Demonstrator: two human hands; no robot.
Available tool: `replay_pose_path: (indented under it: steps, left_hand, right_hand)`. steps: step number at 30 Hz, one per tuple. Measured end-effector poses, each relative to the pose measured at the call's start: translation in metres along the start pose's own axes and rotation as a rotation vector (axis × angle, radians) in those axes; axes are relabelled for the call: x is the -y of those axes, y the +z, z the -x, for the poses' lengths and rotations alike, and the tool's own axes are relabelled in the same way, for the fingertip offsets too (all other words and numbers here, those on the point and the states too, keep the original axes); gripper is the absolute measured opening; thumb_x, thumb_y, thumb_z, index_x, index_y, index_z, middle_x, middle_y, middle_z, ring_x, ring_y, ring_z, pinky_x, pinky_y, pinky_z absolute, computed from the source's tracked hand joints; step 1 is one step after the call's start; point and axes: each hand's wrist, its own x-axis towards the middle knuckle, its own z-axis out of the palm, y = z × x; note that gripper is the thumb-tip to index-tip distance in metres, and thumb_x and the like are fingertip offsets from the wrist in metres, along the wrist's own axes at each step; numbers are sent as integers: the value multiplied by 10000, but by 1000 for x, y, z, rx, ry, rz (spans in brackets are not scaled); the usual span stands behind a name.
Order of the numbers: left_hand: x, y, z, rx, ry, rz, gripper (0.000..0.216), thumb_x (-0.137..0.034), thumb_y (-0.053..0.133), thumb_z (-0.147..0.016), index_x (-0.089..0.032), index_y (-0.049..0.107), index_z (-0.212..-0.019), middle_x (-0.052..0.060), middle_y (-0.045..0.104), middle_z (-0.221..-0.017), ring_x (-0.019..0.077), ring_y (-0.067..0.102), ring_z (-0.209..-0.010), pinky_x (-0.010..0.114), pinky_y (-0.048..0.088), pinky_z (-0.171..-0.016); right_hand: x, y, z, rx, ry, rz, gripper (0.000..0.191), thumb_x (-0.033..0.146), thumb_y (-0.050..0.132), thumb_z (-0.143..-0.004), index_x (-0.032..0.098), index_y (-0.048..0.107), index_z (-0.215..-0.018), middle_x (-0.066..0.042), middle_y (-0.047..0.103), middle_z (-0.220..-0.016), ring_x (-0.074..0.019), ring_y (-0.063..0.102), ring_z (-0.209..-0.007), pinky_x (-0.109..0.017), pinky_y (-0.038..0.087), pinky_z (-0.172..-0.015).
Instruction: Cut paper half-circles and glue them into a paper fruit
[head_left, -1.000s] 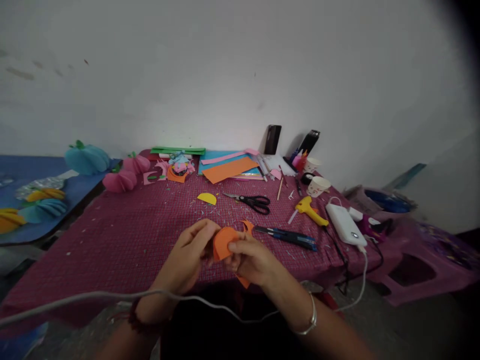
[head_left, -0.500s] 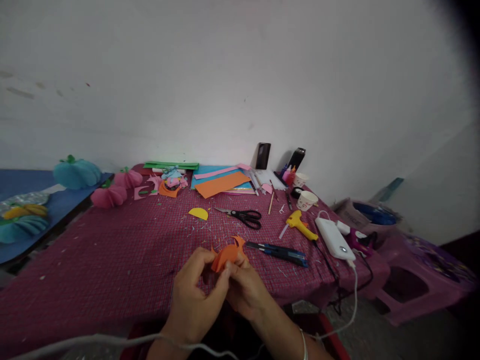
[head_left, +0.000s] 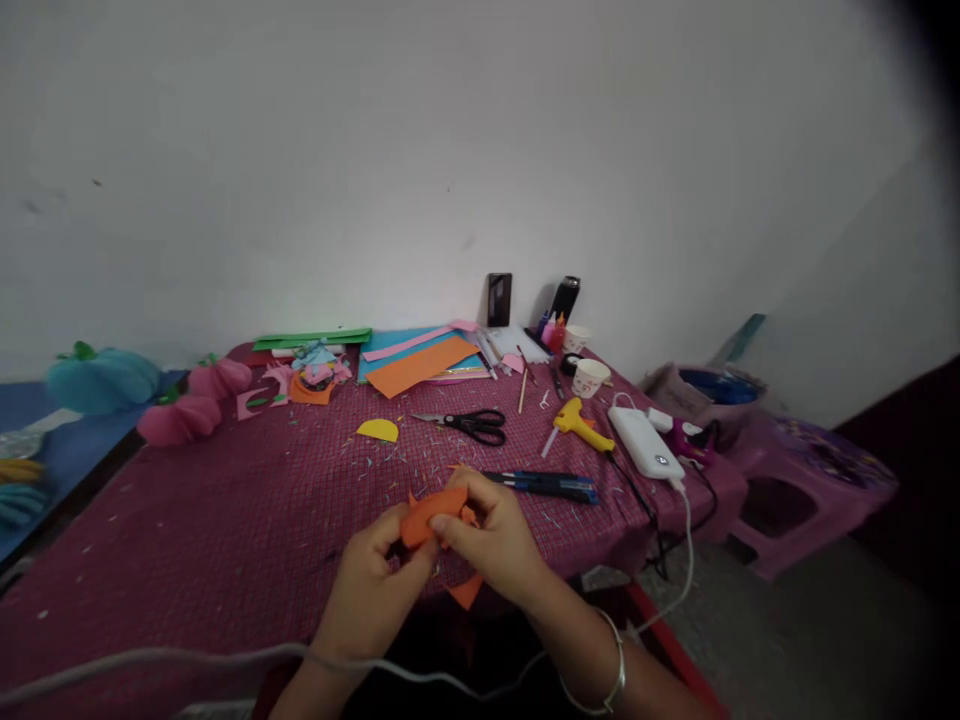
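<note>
Both hands meet over the near edge of a table under a magenta checked cloth [head_left: 225, 500]. My left hand [head_left: 375, 590] and my right hand [head_left: 491, 545] pinch the same folded orange paper piece [head_left: 429, 512] between fingers and thumbs. Orange paper scraps [head_left: 465, 592] lie under the hands. Black scissors [head_left: 469, 424] and a yellow paper half-circle [head_left: 377, 431] lie just beyond. A blue utility knife [head_left: 544, 485] lies right of my right hand.
A yellow glue gun [head_left: 579, 424], white power bank [head_left: 643, 444] with cable, paper cups [head_left: 589, 377], and coloured paper sheets [head_left: 420, 362] are farther back. Pink paper pumpkins [head_left: 180, 418] and a teal one [head_left: 101, 377] sit left. A purple stool [head_left: 795, 480] stands right. A grey cable [head_left: 187, 662] crosses my wrists.
The orange piece has gone from an open half-disc to a flatter folded shape between my fingers. My hands have stayed close together at the table's near edge while the view shifted.
</note>
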Motion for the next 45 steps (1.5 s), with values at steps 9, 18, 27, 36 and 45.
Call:
replay_pose_path:
  steps: [9, 18, 27, 36, 45]
  left_hand:
    - [14, 13, -1, 8, 181, 54, 116, -220, 618, -808, -194, 707, -876, 39, 735, -866, 196, 683, -797, 294, 541, -737]
    - [13, -4, -2, -219, 851, -533, 240, -61, 536, -798, -151, 615, -1007, 92, 680, -895, 201, 631, -830, 320, 516, -756]
    - [6, -9, -6, -271, 1052, -635, 291, -9, 460, -777, -128, 616, -992, 108, 700, -867, 214, 646, -827, 358, 520, -788]
    - [7, -22, 1, -314, 1153, -810, 264, 0, 510, -805, -77, 625, -1030, 138, 729, -912, 229, 669, -882, 365, 536, -812]
    - [-5, -19, 2, -262, 951, -415, 206, -54, 527, -797, -176, 603, -944, 71, 705, -899, 214, 646, -927, 359, 537, -817]
  right_hand:
    - [15, -5, 12, 30, -256, 249, 146, 205, 647, -755, 196, 554, -643, 30, 491, -661, -141, 476, -649, -269, 373, -606]
    - [24, -17, 16, 118, -453, 230, 46, 243, 658, -835, 215, 691, -852, -36, 639, -833, -172, 604, -810, -334, 477, -755]
    - [30, -18, 21, 163, -546, 284, 84, 134, 646, -816, 198, 675, -862, -46, 648, -864, -167, 611, -846, -329, 494, -777]
    - [34, -21, 22, 251, -579, 328, 177, 69, 604, -784, 202, 657, -888, -55, 647, -910, -175, 613, -867, -346, 503, -783]
    - [28, -17, 24, 129, -461, 183, 123, 103, 611, -803, 218, 638, -838, -22, 618, -852, -157, 583, -799, -305, 457, -737]
